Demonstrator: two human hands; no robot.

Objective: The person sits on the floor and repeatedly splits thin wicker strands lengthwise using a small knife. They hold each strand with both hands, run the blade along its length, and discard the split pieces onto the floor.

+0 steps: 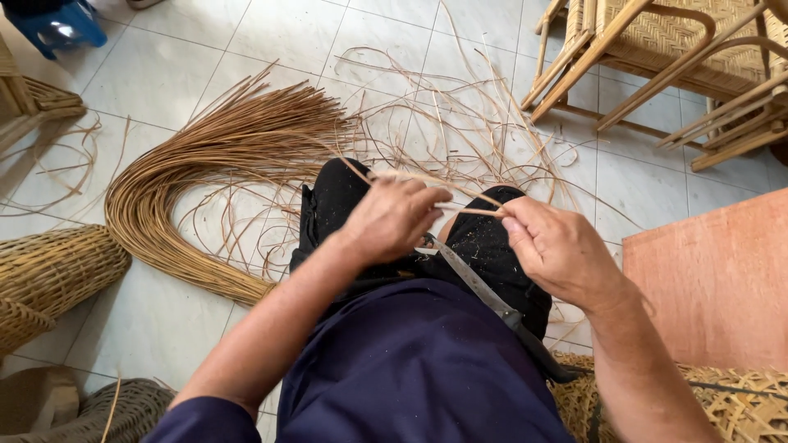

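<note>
My left hand [392, 218] and my right hand [560, 250] are both closed on a thin rattan strip [468, 211] that runs between them above my lap. The strip's far end trails up and left past my left hand toward the floor. A long metal knife [472, 279] lies slanted across my thigh under both hands, its dark handle toward my right hip. I sit in dark trousers and a dark blue top, knees pointing at the tiled floor.
A big curved bundle of rattan canes [189, 176] lies on the floor to the left. Loose strips [460, 131] litter the tiles ahead. Woven baskets [49, 271] stand at left, rattan chairs [673, 57] at top right, a plywood board [714, 279] at right.
</note>
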